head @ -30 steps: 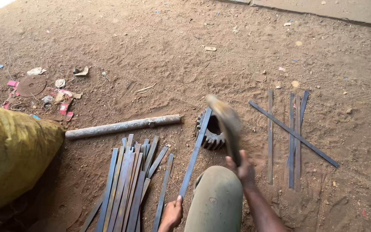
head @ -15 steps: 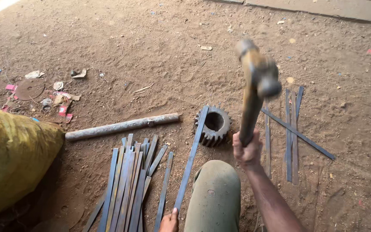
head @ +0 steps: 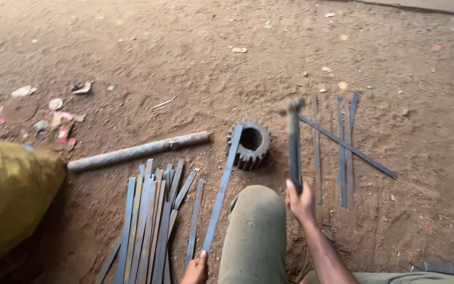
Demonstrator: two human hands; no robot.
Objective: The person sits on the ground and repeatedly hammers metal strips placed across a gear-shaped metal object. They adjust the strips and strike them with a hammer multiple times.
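My right hand [head: 300,199] grips the handle of a hammer [head: 293,138], whose blurred head points away from me, just right of a dark steel gear [head: 251,145]. A long flat metal strip [head: 222,188] rests with its far end on the gear. My left hand [head: 196,269] holds that strip's near end at the bottom edge. My knee in olive trousers [head: 254,236] sits between the two hands.
A bundle of several flat metal strips [head: 148,221] lies left of my knee. More strips [head: 342,150] lie crossed at the right. A grey metal pipe [head: 137,151] lies on the dirt floor. A yellow sack [head: 11,194] sits at the left, with litter [head: 38,113] beyond it.
The hammer was down by the gear one second ago, rose high half a second ago, and now swings down again to the gear's right. The left hand stays on the strip.
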